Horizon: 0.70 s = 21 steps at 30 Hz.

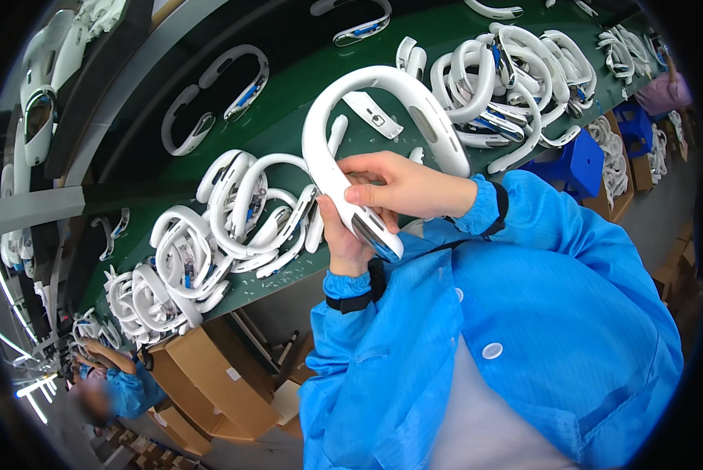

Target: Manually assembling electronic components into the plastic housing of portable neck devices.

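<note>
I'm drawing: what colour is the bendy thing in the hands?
The bendy thing is mostly white, clearest in the head view.

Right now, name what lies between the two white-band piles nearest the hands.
Head view: a white band in the left hand and right hand crosses the gap; beyond it, a white panel and smaller white pieces lie on the green table.

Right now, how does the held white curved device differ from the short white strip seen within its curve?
The curved device bends into a deep hook; the short strip is slightly bowed. The device is held by the left hand and right hand; the strip lies on the green table. Both are white.
</note>
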Tool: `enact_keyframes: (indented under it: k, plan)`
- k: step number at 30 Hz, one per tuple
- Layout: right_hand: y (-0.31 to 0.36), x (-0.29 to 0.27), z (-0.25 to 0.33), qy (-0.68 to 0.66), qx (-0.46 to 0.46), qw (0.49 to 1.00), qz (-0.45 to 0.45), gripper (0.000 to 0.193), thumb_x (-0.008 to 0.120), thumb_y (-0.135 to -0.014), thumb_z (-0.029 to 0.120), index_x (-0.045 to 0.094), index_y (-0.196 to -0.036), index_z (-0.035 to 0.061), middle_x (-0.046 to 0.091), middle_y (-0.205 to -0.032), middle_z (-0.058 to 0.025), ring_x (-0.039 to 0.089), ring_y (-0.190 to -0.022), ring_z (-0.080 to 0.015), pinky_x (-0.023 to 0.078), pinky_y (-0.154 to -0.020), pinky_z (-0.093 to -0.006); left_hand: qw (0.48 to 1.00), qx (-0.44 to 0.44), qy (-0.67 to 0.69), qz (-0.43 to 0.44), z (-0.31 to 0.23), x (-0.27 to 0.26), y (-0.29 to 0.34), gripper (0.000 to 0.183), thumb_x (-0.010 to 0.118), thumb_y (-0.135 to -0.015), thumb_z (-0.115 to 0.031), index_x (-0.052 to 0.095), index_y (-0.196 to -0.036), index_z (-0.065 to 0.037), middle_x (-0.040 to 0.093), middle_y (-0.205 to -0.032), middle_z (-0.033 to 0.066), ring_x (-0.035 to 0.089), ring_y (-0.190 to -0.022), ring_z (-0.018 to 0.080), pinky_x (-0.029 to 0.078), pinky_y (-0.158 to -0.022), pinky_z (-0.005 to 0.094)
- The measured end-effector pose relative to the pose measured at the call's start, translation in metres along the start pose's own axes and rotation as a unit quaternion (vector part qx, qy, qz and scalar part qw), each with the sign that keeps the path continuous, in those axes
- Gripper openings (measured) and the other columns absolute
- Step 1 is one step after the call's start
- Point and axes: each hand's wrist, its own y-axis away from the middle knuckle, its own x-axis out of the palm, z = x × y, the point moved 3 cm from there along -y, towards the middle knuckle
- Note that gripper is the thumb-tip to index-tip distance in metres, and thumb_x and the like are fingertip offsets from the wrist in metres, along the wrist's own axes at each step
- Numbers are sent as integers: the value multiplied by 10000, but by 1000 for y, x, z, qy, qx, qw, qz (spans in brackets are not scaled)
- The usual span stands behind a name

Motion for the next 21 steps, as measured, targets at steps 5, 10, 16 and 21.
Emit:
enact_keyframes:
  k: [5, 10, 16, 21]
  plan:
    - [0, 10, -14, 307, -272, 903, -127, 437, 361, -978, 270, 304, -1339, 29, 519, -1002, -73, 561, -714, -103, 489, -545, -220, 972, -73, -84, -209, -6, 17, 11, 767, 208, -842, -709, 435, -1160, -49, 570, -635, 133, 554, -442, 220, 464, -384, 283]
    - [14, 15, 15, 58, 32, 998, -4, 395, 336, -979, 251, 325, -1285, 1, 454, -1089, -136, 570, -654, -139, 489, -506, -245, 989, -92, -85, -84, -5, 10, 14, 784, 186, -844, -700, 454, -1134, -23, 562, -617, 147, 553, -438, 232, 484, -417, 329]
    - [7, 7, 6, 4, 44, 999, 1, 344, 292, -993, 287, 374, -1243, 66, 534, -707, -20, 546, -494, -74, 441, -433, -195, 997, -52, -57, -17, -4, 3, 7, 745, 312, -808, -634, 509, -987, 62, 536, -561, 152, 536, -423, 254, 475, -443, 353]
    - [1, 2, 2, -42, 50, 998, -15, 418, 356, -976, 340, 395, -1285, 61, 520, -689, 1, 480, -467, -57, 385, -415, -188, 990, -110, -64, -62, -2, -15, 9, 624, 475, -786, -476, 480, -1064, 83, 594, -675, 193, 608, -532, 283, 523, -496, 364]
